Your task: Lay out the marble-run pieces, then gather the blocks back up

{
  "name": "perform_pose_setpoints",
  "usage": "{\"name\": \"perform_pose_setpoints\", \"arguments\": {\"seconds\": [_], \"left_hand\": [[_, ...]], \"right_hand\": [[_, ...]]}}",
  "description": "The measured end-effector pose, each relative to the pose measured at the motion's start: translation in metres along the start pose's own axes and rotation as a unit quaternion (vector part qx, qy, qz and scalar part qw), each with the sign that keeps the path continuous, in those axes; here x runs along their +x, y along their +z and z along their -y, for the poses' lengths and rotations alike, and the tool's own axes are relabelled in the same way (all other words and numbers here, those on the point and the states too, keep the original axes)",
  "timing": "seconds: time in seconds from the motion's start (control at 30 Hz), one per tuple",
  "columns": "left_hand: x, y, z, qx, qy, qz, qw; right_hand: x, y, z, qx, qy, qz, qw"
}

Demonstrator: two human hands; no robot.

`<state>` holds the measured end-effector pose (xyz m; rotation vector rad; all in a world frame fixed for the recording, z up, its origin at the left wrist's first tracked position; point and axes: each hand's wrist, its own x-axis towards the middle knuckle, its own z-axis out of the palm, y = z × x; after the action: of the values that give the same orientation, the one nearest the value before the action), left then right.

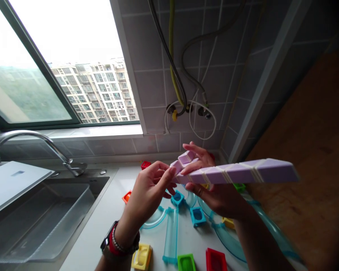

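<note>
I've got both hands, left hand [149, 188] and right hand [214, 192], clamped on the purple ramp [237, 172] above the table [101, 233], while the clear blue track pieces [171, 233] and coloured blocks [197, 216] lie loose, so I judge most joining undone.

No legible text, label, brand, number or sign appears on any surface in view. The small marking on the steel sink rim [93, 180] is too blurred to read.
</note>
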<state>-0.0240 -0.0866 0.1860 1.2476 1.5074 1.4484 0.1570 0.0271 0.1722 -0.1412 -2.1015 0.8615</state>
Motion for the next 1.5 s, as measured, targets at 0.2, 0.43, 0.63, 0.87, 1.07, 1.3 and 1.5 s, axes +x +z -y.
{"name": "perform_pose_setpoints", "arguments": {"seconds": [0.2,0.43,0.63,0.87,1.07,1.3,1.5], "left_hand": [[0.001,0.002,0.001,-0.053,0.011,0.004,0.998],[-0.003,0.013,0.003,-0.063,0.069,-0.039,0.995],[-0.004,0.019,0.006,-0.083,0.081,-0.027,0.993],[-0.006,0.026,0.012,-0.025,0.164,-0.067,0.984],[-0.009,0.026,0.012,-0.014,0.214,-0.097,0.972],[-0.004,0.026,0.009,-0.098,0.12,-0.091,0.984],[-0.002,0.024,0.004,-0.16,0.067,-0.055,0.983]], "right_hand": [[0.003,0.003,-0.005,-0.031,-0.001,-0.073,0.997],[0.006,0.005,-0.002,-0.069,-0.043,-0.134,0.988],[0.004,0.003,-0.003,-0.075,-0.033,-0.143,0.986],[0.006,0.007,0.003,-0.087,-0.074,-0.188,0.976],[0.002,0.022,0.01,-0.082,-0.058,-0.276,0.956],[0.002,0.019,0.008,-0.064,-0.035,-0.193,0.978],[0.002,0.017,0.003,-0.099,0.011,-0.253,0.962]]}}
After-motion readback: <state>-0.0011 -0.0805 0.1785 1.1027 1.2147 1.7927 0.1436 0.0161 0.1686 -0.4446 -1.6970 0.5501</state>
